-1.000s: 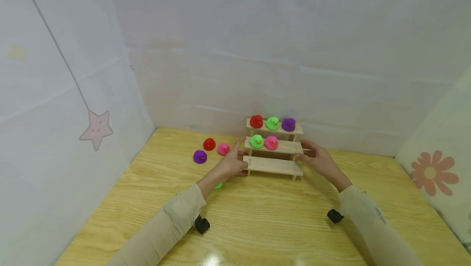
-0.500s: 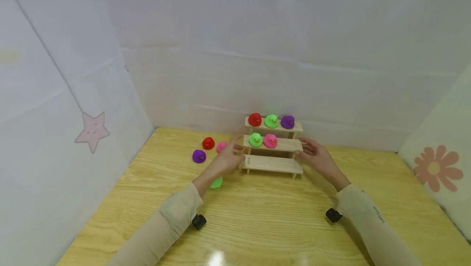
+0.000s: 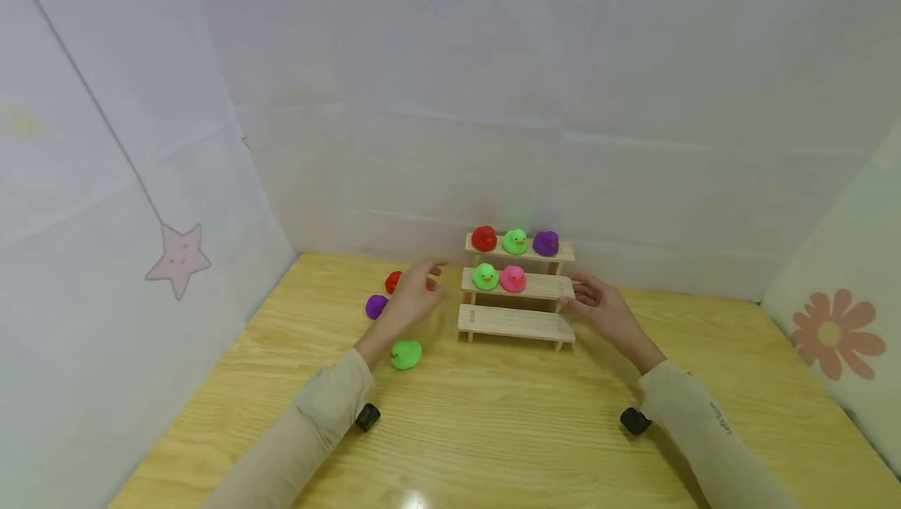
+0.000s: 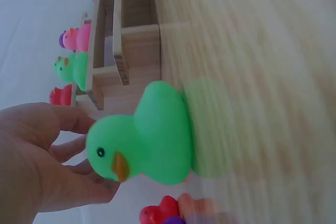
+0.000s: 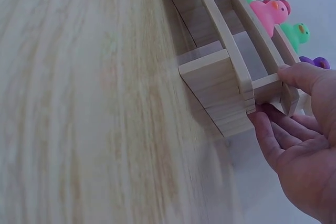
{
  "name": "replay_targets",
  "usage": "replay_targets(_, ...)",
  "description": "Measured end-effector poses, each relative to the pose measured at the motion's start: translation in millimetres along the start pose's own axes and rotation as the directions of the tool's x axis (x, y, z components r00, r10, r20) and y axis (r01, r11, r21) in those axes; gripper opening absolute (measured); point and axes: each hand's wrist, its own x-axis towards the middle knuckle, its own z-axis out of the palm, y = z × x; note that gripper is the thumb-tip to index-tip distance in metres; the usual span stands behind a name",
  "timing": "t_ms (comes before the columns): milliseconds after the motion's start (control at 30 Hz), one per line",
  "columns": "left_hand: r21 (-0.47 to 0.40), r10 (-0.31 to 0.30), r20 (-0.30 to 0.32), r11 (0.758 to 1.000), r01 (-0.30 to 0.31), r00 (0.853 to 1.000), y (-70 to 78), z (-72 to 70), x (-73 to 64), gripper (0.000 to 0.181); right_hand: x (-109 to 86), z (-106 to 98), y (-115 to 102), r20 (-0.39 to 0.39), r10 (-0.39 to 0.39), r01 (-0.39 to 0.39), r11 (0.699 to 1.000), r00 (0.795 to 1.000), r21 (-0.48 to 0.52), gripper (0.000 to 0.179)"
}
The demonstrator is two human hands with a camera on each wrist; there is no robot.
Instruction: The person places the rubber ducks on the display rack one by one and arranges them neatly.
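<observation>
A three-tier wooden stand (image 3: pixel 517 324) is at the table's back. On its top tier sit a red duck (image 3: pixel 484 238), a green duck (image 3: pixel 515 241) and a purple duck (image 3: pixel 546 243); its middle tier bears a green duck (image 3: pixel 485 276) and a pink duck (image 3: pixel 513 279). My right hand (image 3: pixel 607 317) holds the stand's right end, thumb (image 5: pixel 299 76) against the middle tier's edge. Left of the stand and apart from it, my left hand (image 3: pixel 408 299) has relaxed fingers and nothing in them. It mostly hides a pink duck on the table.
Near my left wrist a loose green duck (image 3: pixel 405 354) sits on the table (image 3: pixel 493 423). A red duck (image 3: pixel 394 282) and a purple duck (image 3: pixel 376 306) lie partly behind the left hand. White cloth (image 3: pixel 394 165) walls the back and both sides.
My left hand has let go of the stand's left end and moved left, over the loose ducks. The green duck by that wrist shows fully now. The right hand stays at the stand.
</observation>
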Motion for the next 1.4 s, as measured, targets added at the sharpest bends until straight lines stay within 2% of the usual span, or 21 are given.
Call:
replay_targets(67, 0.083, 0.022, 0.012, 0.996, -0.023, 1.0, -5.1, -2.0, 4.0, 0.054, -2.8, 1, -7, 0.006, 0.004, -0.004, 1.0, 1.0, -0.015, 0.069)
replay_targets(167, 0.202, 0.04, 0.065, 0.978, -0.052, 0.997, -11.0, -5.6, 9.9, 0.053, -2.9, 0, -8, 0.011, 0.005, -0.005, 0.999, 1.0, -0.032, 0.068)
replay_targets(367, 0.408, 0.026, 0.164, 0.908, -0.092, 0.986, -22.7, -9.9, 19.8, 0.052, 3.7, -5, 12, -0.003, -0.015, 0.015, 0.999, 1.0, -0.034, 0.071)
replay_targets(500, 0.485, -0.02, 0.23, 0.869, -0.097, 0.973, -27.9, -10.9, 26.3, 0.044, 4.9, -5, 17, -0.02, -0.026, 0.026, 0.999, 0.999, -0.031, 0.073)
replay_targets(667, 0.523, -0.071, 0.319, 0.845, -0.113, 0.945, -29.3, -11.0, 29.7, 0.036, 3.9, -4, 13, -0.022, -0.03, 0.029, 0.999, 0.999, -0.039, 0.072)
replay_targets(767, 0.535, -0.065, 0.347, 0.833, -0.14, 0.936, -28.7, -10.0, 29.4, 0.036, 0.9, -2, 5, -0.013, -0.029, 0.028, 0.999, 1.0, -0.037, 0.07)
replay_targets(900, 0.522, -0.023, 0.345, 0.836, -0.171, 0.938, -31.0, -7.0, 29.7, 0.039, -6.5, -1, -11, -0.004, -0.023, 0.022, 0.999, 1.0, -0.035, 0.069)
replay_targets(1067, 0.466, 0.027, 0.293, 0.869, -0.167, 0.956, -38.7, -2.1, 29.7, 0.041, -11.2, -2, -18, 0.001, -0.019, 0.019, 1.0, 1.0, -0.023, 0.069)
replay_targets(1200, 0.426, 0.003, 0.23, 0.899, -0.103, 0.973, -40.2, -1.5, 29.0, 0.047, -10.2, -2, -16, 0.0, -0.029, 0.029, 0.999, 1.0, -0.025, 0.068)
replay_targets(1400, 0.421, -0.029, 0.191, 0.905, -0.055, 0.981, -40.3, -2.7, 29.1, 0.044, -8.8, 0, -16, -0.004, -0.024, 0.024, 1.0, 1.0, -0.009, 0.068)
